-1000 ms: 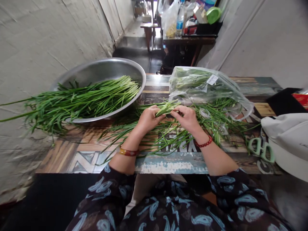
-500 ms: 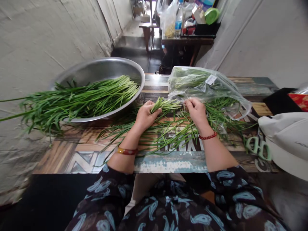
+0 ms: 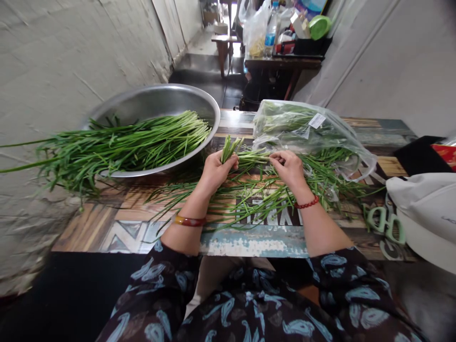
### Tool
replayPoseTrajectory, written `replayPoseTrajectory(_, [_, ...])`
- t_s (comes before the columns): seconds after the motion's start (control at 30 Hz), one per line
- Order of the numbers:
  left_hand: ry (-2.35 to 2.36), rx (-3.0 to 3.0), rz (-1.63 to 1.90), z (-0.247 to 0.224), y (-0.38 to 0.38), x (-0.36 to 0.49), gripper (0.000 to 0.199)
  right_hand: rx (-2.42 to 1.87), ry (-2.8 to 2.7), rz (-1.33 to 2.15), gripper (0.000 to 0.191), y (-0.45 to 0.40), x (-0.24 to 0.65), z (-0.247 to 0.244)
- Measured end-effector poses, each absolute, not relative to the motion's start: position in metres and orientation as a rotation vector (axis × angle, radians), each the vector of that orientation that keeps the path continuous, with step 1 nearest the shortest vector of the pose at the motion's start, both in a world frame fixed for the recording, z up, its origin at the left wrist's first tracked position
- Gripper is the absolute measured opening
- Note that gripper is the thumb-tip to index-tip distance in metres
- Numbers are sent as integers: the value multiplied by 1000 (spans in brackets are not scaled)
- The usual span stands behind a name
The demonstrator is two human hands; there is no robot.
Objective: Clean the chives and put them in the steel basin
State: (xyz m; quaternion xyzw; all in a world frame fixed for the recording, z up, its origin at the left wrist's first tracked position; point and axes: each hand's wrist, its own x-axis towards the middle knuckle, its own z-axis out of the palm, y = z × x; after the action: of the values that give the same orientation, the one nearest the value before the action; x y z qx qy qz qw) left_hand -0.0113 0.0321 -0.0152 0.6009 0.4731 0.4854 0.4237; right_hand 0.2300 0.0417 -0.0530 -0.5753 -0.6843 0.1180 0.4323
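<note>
My left hand (image 3: 218, 172) is closed round a small bunch of garlic chives (image 3: 231, 146), the pale stem ends sticking up past the thumb. Facing it, my right hand (image 3: 288, 170) pinches at the pale ends of chive stems (image 3: 258, 155) that reach across between both hands. Under and around the hands, loose green chives (image 3: 249, 202) lie spread on the wooden table. A big steel bowl (image 3: 215, 111) at the left holds a thick heap of chives (image 3: 153, 142), leaves hanging over its near side. Behind my right hand lies a clear plastic bag (image 3: 351, 137) with more chives inside.
Green-handled scissors (image 3: 386, 223) lie at the right beside a white cap (image 3: 427, 209). A black box (image 3: 415, 154) stands behind the cap. Past the table, a small dark table (image 3: 285, 63) carries a water bottle (image 3: 271, 31) and plastic bags. Walls rise on both sides.
The bunch in my left hand now points more upward instead of lying toward the right. My right hand has moved onto the stem ends between the hands. The camera view has shifted slightly.
</note>
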Motion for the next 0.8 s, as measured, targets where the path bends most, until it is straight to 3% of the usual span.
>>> replayPoseTrajectory(0.27, [1285, 1531, 1269, -13, 30, -10, 25, -1251, -1541, 577, 14, 24, 217, -28])
replayPoseTrajectory(0.4, [1244, 1586, 1237, -15, 30, -9, 28, -1204, -1583, 578, 10, 17, 209, -21])
replayPoseTrajectory(0.8, [1351, 1922, 1019, -16, 28, -7, 12, -1143, -1778, 448, 5, 14, 205, -19])
